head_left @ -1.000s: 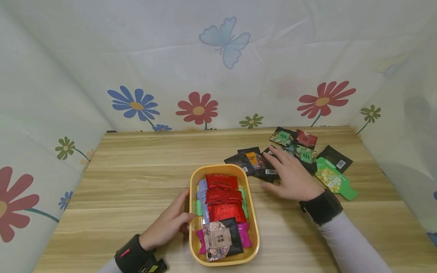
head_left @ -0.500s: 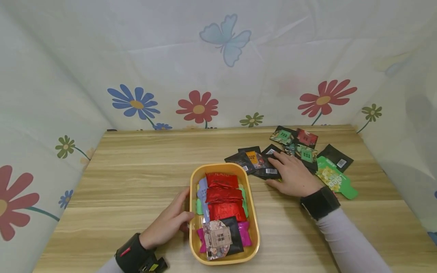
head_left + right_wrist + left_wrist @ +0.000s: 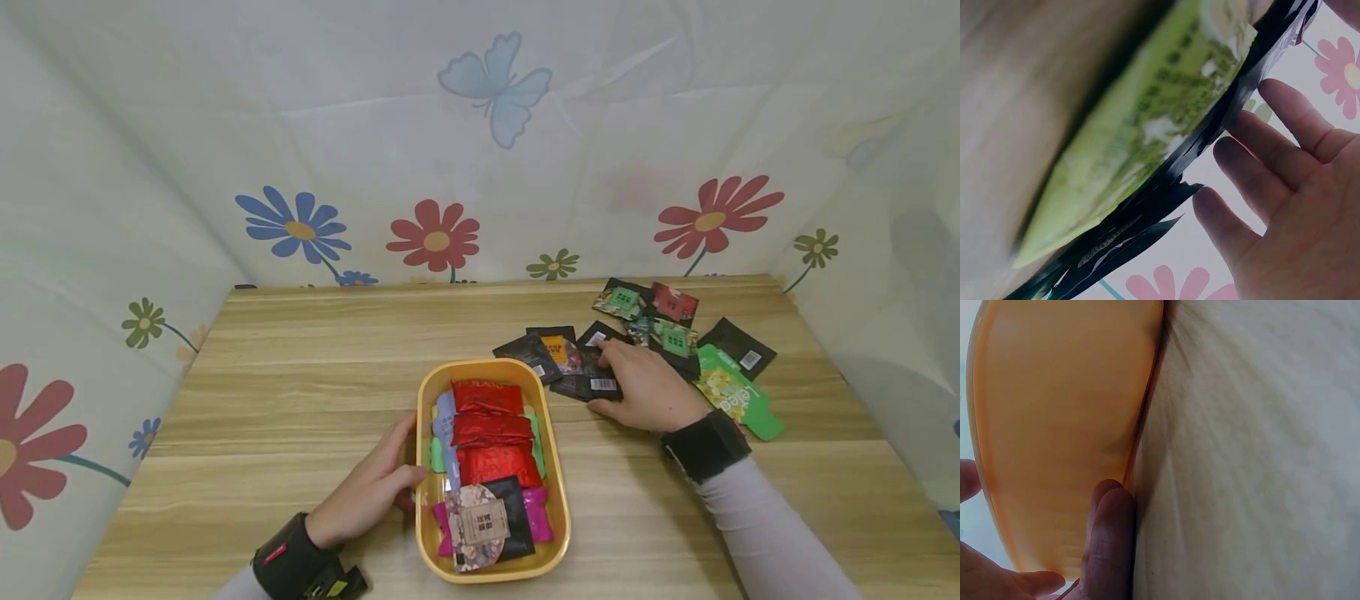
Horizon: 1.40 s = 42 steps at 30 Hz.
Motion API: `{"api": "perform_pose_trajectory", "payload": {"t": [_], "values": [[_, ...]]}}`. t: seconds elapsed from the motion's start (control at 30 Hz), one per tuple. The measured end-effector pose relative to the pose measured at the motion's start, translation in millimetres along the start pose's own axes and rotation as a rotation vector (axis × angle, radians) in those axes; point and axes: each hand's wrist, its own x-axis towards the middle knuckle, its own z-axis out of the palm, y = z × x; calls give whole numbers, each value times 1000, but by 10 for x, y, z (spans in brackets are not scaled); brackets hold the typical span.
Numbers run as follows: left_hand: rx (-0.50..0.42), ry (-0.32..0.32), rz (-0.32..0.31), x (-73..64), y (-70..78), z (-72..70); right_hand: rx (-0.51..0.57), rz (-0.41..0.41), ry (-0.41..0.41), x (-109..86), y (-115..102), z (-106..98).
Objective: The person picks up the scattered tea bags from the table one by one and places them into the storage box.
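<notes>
A yellow plastic tub (image 3: 557, 500) stands at the front middle in the head view. My left hand (image 3: 373, 492) holds its left side, thumb at the rim and fingers along the outer wall (image 3: 1060, 425). Inside lie several red foil packets (image 3: 491, 432), a magenta packet (image 3: 537, 515) and a black sachet with a floral label (image 3: 480, 527). My right hand (image 3: 647, 385) lies over a cluster of black sachets (image 3: 592, 383), fingertips at their edges. In the right wrist view its fingers (image 3: 1250, 165) are spread against them, beside a yellow-green packet (image 3: 1147, 119).
Beyond the right hand lie a green-labelled sachet (image 3: 673, 340), a red one (image 3: 675, 303), a barcoded black sachet (image 3: 737, 348) and a green Lelea packet (image 3: 731, 387). The wooden table (image 3: 315, 367) ends at a flower-printed cloth wall (image 3: 337, 108).
My right hand has come down onto the black sachets, and its fingertips have drawn back. The barcoded sachet under it has shifted slightly toward me. The left hand and tub stay put.
</notes>
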Motion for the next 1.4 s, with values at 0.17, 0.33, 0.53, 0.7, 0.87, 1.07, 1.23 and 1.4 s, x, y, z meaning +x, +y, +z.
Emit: {"api": "perform_pose_trajectory", "payload": {"t": [0.17,0.33,0.53,0.7,0.87,1.07,1.23,1.4], "values": [[-4,-2,-3,4,-9,-3,13,0,20,-12,7,-5],[-11,-2,1,5,-22,-3,-5,-17,58,-28,5,-15],[0,6,7,3,-31,2,-13,-8,60,-33,-5,-30],[7,9,8,0,-30,3,-21,11,57,-71,-67,-149],[2,6,2,2,-21,-2,-1,-12,78,-119,-173,-316],[7,4,6,2,-30,-8,69,-131,145,-174,-378,-483],[9,5,11,1,-37,-12,197,-314,221,-248,-729,-604],[10,2,16,0,-33,-11,332,-438,221,-390,-1113,-661]]}}
